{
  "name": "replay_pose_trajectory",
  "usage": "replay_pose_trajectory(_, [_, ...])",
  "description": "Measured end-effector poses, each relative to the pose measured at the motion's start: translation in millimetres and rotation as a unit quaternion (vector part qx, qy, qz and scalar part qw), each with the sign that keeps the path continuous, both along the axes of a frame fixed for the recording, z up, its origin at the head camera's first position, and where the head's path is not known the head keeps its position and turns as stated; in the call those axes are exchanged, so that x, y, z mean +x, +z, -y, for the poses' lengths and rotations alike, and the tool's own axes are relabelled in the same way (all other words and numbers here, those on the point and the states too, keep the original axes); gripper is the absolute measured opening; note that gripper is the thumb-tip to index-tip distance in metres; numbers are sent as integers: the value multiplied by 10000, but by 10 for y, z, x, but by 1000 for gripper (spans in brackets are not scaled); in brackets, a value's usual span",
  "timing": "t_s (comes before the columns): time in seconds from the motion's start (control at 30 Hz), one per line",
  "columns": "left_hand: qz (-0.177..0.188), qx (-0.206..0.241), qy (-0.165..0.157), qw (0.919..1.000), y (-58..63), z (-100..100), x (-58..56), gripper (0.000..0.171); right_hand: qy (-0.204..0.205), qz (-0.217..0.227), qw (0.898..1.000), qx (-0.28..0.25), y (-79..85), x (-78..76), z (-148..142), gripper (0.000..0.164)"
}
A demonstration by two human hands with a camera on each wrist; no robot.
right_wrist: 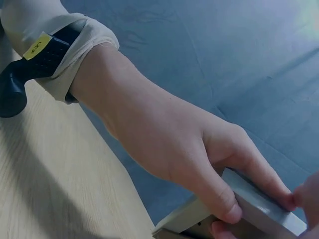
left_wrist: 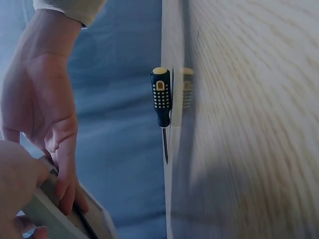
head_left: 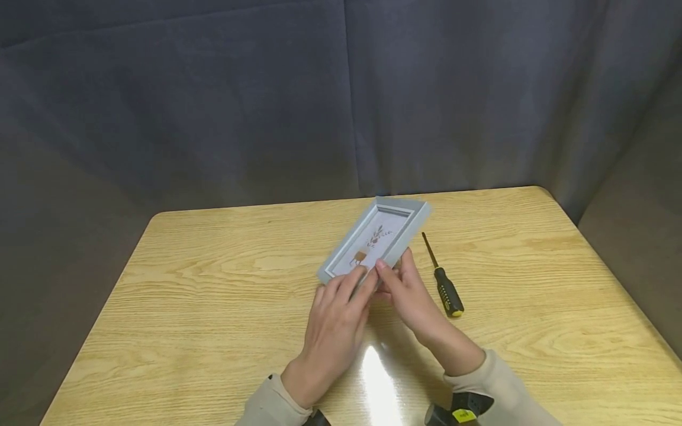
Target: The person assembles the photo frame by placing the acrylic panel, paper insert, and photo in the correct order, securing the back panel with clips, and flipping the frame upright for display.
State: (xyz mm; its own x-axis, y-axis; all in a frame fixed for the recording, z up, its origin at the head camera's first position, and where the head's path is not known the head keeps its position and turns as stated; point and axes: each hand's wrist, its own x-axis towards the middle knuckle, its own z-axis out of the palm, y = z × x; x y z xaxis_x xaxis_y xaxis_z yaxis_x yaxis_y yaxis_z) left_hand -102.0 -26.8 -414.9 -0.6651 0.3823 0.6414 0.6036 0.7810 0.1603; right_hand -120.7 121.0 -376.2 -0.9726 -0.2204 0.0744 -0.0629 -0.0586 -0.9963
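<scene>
A pale grey picture frame with a leaf-and-deer print is held tilted over the table, front side up. My left hand grips its near edge, fingers on the front; in the right wrist view, the left thumb lies against the back side. The right hand holds the near right corner, thumb on the front border and other fingers behind. In the left wrist view, the right hand's fingers lie along the frame's back and edge. A black-and-yellow screwdriver lies to the right, untouched.
The wood-grain table extends around both hands. A dark grey curtain hangs behind its far edge and along the sides. Light glares off the tabletop between the forearms. Dark straps with devices sit at the wrists.
</scene>
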Motion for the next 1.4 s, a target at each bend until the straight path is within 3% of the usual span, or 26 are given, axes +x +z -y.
replay_pose_trajectory(0.17, [88,49,-206,9997,13,-19,18,57,-105,240,9997,-18,-3,-17,-21,51])
replay_pose_trajectory(0.5, [398,156,-639,9970,38,-14,29,58,-374,203,9991,41,-14,-75,-84,50])
replay_pose_trajectory(0.8, [836,881,-995,9876,122,80,-3,43,-296,82,9992,255,-6,-102,-137,51])
replay_pose_trajectory(0.97, [805,1637,-749,9804,205,206,-69,35,-242,246,9985,422,22,-107,-153,49])
replay_pose_trajectory(1.2, [649,2465,103,9669,247,448,-239,40,-106,458,9984,315,47,-105,-151,52])
replay_pose_trajectory(1.3, [937,2676,329,9584,252,543,-298,44,-90,489,9984,261,49,-107,-156,53])
replay_pose_trajectory(1.4, [1463,2824,439,9471,255,613,-331,47,-41,472,9987,187,45,-112,-169,52])
